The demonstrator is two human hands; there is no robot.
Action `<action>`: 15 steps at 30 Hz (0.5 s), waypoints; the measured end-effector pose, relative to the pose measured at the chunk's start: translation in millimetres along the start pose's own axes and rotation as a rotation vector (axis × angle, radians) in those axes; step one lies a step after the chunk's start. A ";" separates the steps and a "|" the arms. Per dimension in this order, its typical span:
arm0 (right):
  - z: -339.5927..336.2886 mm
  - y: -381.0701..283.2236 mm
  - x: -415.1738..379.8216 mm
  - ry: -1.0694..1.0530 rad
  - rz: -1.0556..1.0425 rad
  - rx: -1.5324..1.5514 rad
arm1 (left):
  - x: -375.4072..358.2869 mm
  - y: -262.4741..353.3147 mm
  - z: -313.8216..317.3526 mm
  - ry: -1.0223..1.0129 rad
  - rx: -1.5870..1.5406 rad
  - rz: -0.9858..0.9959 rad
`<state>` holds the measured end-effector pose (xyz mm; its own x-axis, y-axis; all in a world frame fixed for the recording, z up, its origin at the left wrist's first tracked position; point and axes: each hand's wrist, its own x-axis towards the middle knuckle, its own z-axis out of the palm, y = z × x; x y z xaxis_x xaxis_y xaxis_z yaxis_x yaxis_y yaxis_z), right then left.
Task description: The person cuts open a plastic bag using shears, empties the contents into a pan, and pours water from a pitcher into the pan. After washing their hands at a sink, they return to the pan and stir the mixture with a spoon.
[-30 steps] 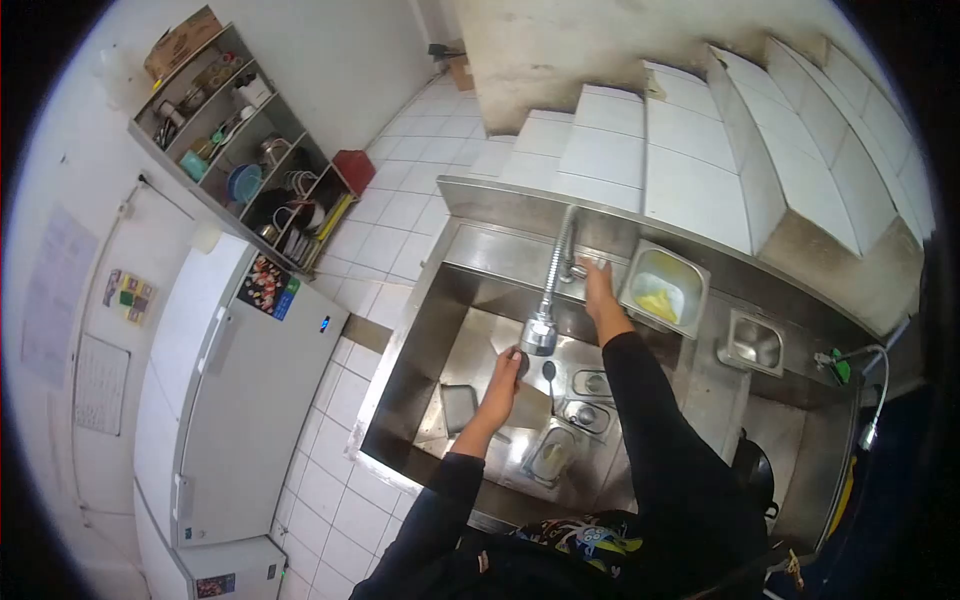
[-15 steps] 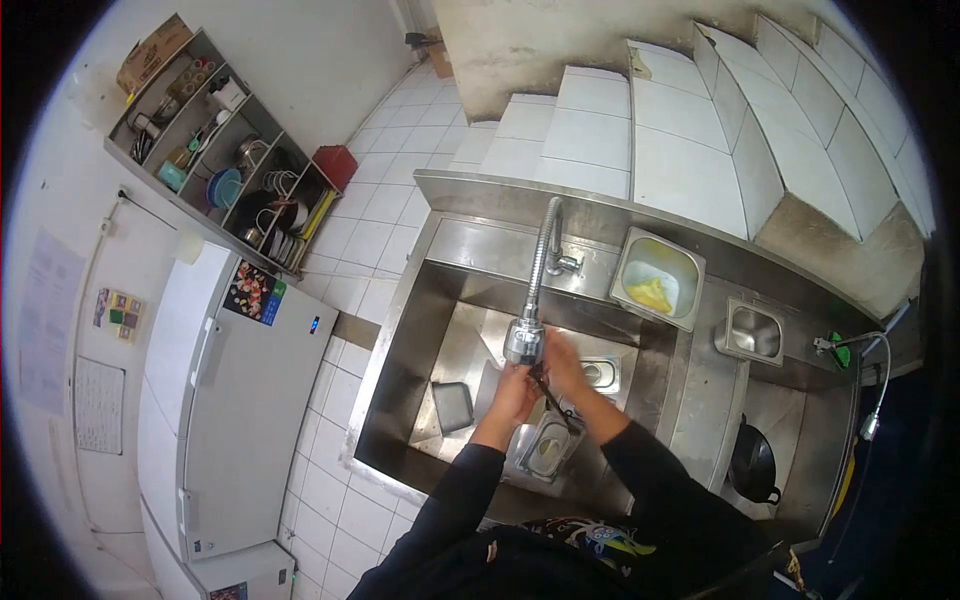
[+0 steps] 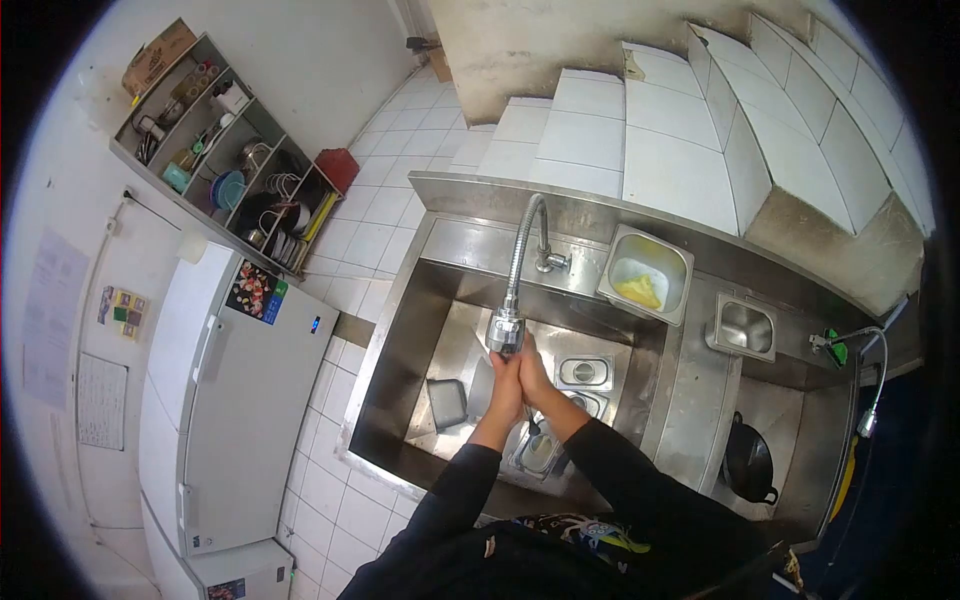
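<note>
Both hands meet just below the metal faucet head (image 3: pixel 506 332) over the large sink. My left hand (image 3: pixel 507 382) and my right hand (image 3: pixel 535 378) are pressed together, their fingers closed round a thin dark utensil (image 3: pixel 533 426). Its lower end shows between my wrists; the rest is hidden. Beneath the hands, metal lids (image 3: pixel 584 373) and a small metal container (image 3: pixel 538 452) lie in the sink. A grey rectangular container (image 3: pixel 447 404) lies to their left.
A metal pan with a yellow cloth (image 3: pixel 640 290) and a smaller metal pan (image 3: pixel 742 328) sit on the sink ledge. The right basin holds a black wok (image 3: pixel 748 460). White freezer (image 3: pixel 250 400) and shelves (image 3: pixel 225 150) stand at left.
Both hands and the faucet head have shifted slightly left. My right hand has come closer against my left, and the dark utensil now points more steeply down. More of the lids shows.
</note>
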<state>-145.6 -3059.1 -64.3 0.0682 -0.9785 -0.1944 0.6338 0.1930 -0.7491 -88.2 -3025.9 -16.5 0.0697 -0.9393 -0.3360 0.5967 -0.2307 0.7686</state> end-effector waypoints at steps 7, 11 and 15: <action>24.9 -24.0 -65.1 -0.033 -0.513 -0.801 | 22.2 1.2 -36.3 -0.194 -0.137 -0.343; -5.9 -36.5 -31.1 0.316 -0.201 -0.376 | 13.4 12.9 -13.6 -0.228 -0.399 -0.410; -40.6 -53.0 50.5 0.433 -0.290 -0.488 | 6.5 17.1 -3.2 -0.189 -0.090 -0.327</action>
<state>-207.1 -3115.8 -60.1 -0.4273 -0.8982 -0.1028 0.1561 0.0387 -0.9870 -75.0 -3035.2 -7.2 -0.2794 -0.8517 -0.4433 0.6315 -0.5107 0.5834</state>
